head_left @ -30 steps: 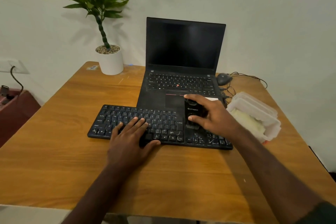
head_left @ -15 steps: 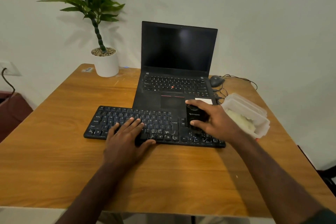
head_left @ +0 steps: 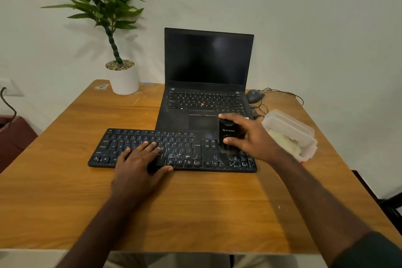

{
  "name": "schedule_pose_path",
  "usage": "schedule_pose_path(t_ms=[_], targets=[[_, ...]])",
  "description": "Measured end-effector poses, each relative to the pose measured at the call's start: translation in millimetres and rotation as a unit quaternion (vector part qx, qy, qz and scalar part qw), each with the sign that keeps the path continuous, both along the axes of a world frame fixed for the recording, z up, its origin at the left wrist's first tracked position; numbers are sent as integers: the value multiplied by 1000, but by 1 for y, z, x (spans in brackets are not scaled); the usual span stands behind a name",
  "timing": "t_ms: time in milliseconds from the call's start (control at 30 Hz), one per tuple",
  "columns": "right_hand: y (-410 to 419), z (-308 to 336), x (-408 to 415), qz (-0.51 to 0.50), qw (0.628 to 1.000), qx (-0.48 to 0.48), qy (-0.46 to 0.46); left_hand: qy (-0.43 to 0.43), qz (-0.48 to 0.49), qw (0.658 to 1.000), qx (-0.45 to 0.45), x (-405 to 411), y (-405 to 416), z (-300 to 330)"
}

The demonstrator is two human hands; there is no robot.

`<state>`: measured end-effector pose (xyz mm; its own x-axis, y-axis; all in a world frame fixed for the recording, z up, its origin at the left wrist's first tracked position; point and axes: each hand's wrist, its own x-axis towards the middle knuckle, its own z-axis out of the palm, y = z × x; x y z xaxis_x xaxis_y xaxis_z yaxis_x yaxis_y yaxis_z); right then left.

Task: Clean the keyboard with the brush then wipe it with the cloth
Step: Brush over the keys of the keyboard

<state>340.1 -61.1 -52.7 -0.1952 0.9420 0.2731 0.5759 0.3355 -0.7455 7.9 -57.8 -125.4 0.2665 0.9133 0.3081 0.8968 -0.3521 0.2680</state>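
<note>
A black keyboard lies across the wooden table, just in front of the laptop. My left hand rests flat on its left-centre keys, fingers straight and thumb spread along the front edge. My right hand grips a black brush upright, thumb low and forefinger over its top. The bristles touch the keys at the keyboard's right part. A pale cloth lies inside a clear plastic container to the right of my right hand.
An open black laptop with a dark screen stands behind the keyboard. A mouse with tangled cables sits at the back right. A potted plant stands at the back left. A wall socket with a cable is far left.
The view has shifted a little. My right hand and the brush stay over the right part of the keyboard with only a slight move. My left hand has stayed on the keys.
</note>
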Motion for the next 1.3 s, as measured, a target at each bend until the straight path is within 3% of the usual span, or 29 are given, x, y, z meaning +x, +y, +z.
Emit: schedule_pose_path(t_ms=[300,500,633,767,933,1167,1300], targets=[[-8,29,42,10,976,-52,-211,-7,2,1000,11,0,-1,-1],[-5,17,12,21,999,4,-25,-10,3,1000,10,0,-2,-1],[-15,8,33,4,997,-21,-71,-19,0,1000,20,1,-2,0],[-22,25,54,-20,979,-40,-197,-18,1,1000,19,0,-2,-1],[-19,24,41,-51,994,26,-98,-15,0,1000,15,1,-3,0],[-23,19,53,-63,984,-22,-166,-16,5,1000,12,2,-3,2],[-21,15,40,-95,987,29,-127,-12,5,1000,11,1,-3,1]])
